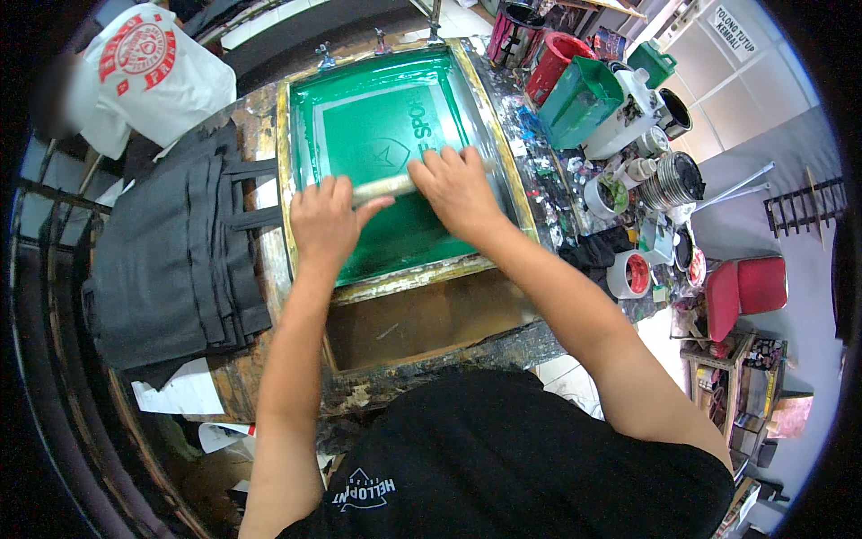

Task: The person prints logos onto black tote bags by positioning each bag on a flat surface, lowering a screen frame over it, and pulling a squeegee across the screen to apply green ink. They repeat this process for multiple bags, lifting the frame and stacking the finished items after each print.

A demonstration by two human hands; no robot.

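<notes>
Both my hands grip a pale-handled squeegee (pixel 386 187) that lies across a screen-printing frame (pixel 404 289). Its blade cannot be made out. My left hand (pixel 325 220) is closed round the left end, thumb pointing along the handle. Round the right part curls my right hand (pixel 456 190), knuckles up. Wet green ink coats the mesh (pixel 359 135), thickest along the far edge and sides. A shield outline and lettering show through it. Black straps (pixel 256 217) run from a stack of black fabric bags (pixel 166 256) to the frame's left edge.
Clamps (pixel 325 56) line the frame's far side. On the ink-stained table at right crowd a green container (pixel 582 101), a red bucket (pixel 558 65), a white jug (pixel 624 112) and a tub of red ink (pixel 630 274). A white, red-printed item (pixel 193 85) is far left. A red chair (pixel 750 287) stands right.
</notes>
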